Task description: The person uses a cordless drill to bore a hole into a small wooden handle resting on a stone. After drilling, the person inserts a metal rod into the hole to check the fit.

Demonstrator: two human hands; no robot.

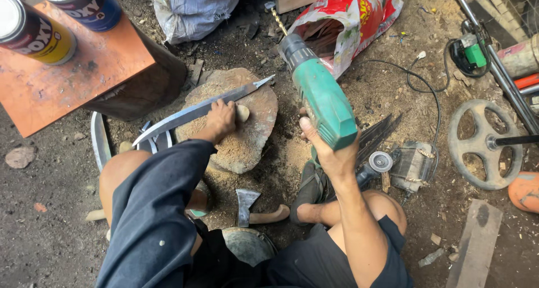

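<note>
A long curved steel blade is lying flat across a round wooden block dusted with sawdust, its pointed tang end reaching past the block's upper right edge and its broad end running down to the lower left. A small pale wooden piece is sitting against the blade's middle. A green power drill (its twist bit pointing up and away) is hanging tilted above the block's right side, clear of the blade.

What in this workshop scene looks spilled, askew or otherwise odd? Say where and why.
Sawdust lies heaped on the round wooden block and spills onto the ground. The long blade sits askew, overhanging the block's edges, pinned by the left hand. The right hand holds the green drill raised.
</note>
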